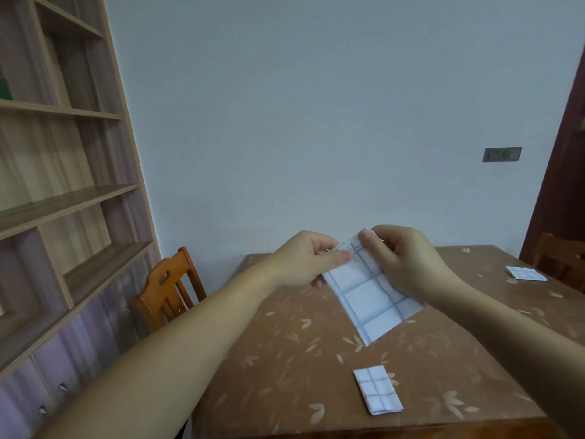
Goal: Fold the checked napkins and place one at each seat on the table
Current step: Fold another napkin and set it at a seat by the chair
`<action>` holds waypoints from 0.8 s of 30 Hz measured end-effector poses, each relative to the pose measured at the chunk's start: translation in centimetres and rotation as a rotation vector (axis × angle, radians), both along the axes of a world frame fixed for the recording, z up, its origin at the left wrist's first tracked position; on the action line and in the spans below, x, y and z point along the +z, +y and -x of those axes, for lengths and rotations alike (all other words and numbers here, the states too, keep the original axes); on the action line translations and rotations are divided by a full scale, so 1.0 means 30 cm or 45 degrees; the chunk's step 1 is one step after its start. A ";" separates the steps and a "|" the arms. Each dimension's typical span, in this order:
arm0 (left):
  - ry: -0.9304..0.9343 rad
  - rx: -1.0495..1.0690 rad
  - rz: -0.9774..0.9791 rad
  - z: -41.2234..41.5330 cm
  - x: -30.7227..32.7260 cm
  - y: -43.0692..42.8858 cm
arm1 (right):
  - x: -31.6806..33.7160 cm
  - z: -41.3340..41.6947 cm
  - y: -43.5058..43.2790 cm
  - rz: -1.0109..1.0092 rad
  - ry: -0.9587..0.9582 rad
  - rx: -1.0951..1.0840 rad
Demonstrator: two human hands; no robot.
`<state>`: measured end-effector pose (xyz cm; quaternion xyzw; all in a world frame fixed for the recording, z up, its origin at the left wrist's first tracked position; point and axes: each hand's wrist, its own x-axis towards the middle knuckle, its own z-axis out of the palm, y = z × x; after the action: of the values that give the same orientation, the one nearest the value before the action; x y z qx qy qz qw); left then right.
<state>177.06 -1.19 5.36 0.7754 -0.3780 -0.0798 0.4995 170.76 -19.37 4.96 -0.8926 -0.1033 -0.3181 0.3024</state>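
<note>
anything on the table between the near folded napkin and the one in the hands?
Nothing: in the head view, only bare leaf-print tablecloth separates the near folded napkin from the held napkin.

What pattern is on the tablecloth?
Brown tablecloth with a pale leaf print, clearest in the head view.

I am holding a checked napkin [373,299] up above the table [285,359], my left hand [305,263] pinching its top left corner and my right hand [402,261] pinching the top right, so the cloth is hanging down slanted. A folded napkin [377,389] is lying near my edge of the table, and another folded one [525,274] is sitting at the far right, beside a chair [560,258]. A second chair [167,289] is standing at the left.
</note>
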 end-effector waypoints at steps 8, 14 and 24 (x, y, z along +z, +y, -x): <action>-0.156 0.126 -0.077 0.027 -0.001 -0.048 | 0.001 -0.006 0.010 -0.024 0.002 0.012; -0.213 0.255 0.038 -0.006 -0.003 -0.027 | -0.014 0.016 -0.031 -0.206 0.295 0.033; -0.137 0.469 0.240 -0.051 -0.062 -0.066 | -0.056 0.034 -0.095 -0.400 0.624 0.272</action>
<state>178.58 -3.18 3.50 0.7845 -0.2617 0.0899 0.5550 169.74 -22.23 3.29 -0.8692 -0.0700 -0.0719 0.4841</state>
